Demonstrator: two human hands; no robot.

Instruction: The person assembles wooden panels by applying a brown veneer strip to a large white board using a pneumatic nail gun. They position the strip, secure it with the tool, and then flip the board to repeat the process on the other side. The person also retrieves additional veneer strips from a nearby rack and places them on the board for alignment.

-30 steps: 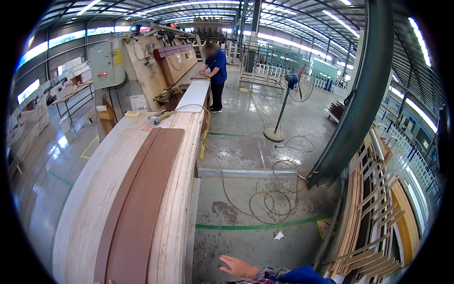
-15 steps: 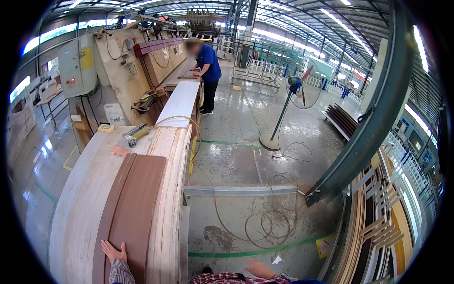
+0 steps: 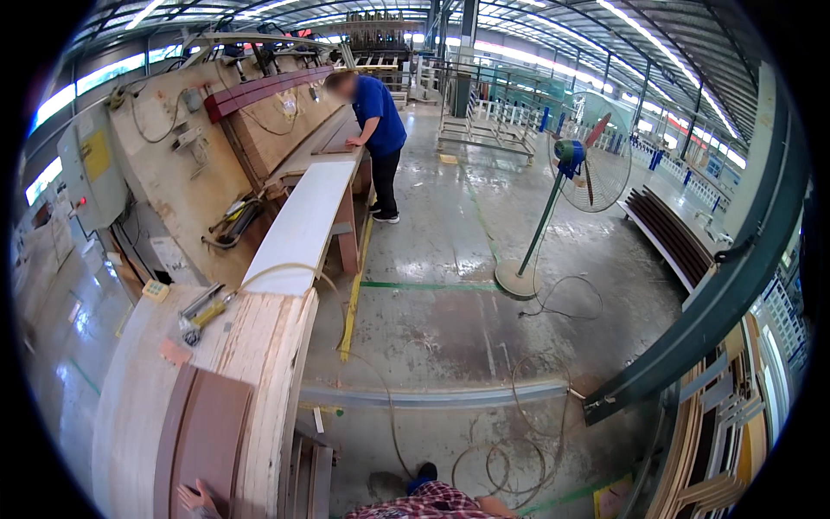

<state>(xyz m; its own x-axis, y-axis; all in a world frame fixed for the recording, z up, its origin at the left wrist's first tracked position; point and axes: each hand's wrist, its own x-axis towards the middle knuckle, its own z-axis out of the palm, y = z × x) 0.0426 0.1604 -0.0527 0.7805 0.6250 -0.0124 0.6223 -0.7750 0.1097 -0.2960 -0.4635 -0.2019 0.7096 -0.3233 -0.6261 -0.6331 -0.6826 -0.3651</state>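
Note:
My left hand point(image 3: 199, 500) lies on a brown moulded panel point(image 3: 212, 424), its fingers stretched out and holding nothing. This panel, with a raised strip along its left side, rests on a pale wooden workbench point(image 3: 268, 368). Of my right hand point(image 3: 494, 506), only a skin-coloured part shows at the lower edge beside the checked cloth, away from the bench. Its fingers are out of sight. Beyond the panel's far end lie a small pinkish piece point(image 3: 175, 351) and a yellow-and-silver air tool point(image 3: 201, 320).
A thin hose point(image 3: 393, 424) runs off the bench and coils on the floor. A white board point(image 3: 298, 225) extends toward a co-worker in blue point(image 3: 380, 121). A pedestal fan point(image 3: 571, 160), a slanting green post point(image 3: 683, 346) and stacked strips point(image 3: 700, 441) stand to the right.
My view has shifted, and the panel and my left hand appear lower in the picture. The right hand, with spread fingers before, has sunk mostly out of view. A shoe now shows.

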